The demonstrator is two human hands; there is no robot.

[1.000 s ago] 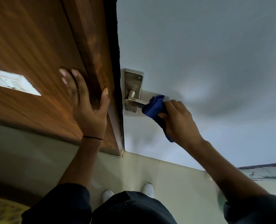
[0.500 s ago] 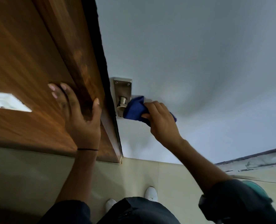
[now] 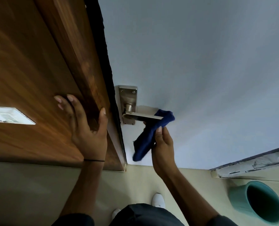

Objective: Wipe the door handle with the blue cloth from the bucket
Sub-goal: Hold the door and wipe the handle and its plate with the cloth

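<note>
Blue cloth, head view: it is hanging from the right hand, whose grip is pinching it between thumb and fingers. The cloth's top end is wrapping the tip of the door handle, likely to rub the lever's end. The handle is sitting at the pale door's edge, beside the frame. The left hand is lying flat with straight fingers on the wood panel, grasping nothing and probably bracing. The teal bucket is standing on the floor, well apart. No writing is showing legibly.

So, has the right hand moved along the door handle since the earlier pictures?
Yes. Against the backplate, the right hand has slid away toward the free end of the lever and dropped below it, the blue cloth now wrapping the tip.
</note>
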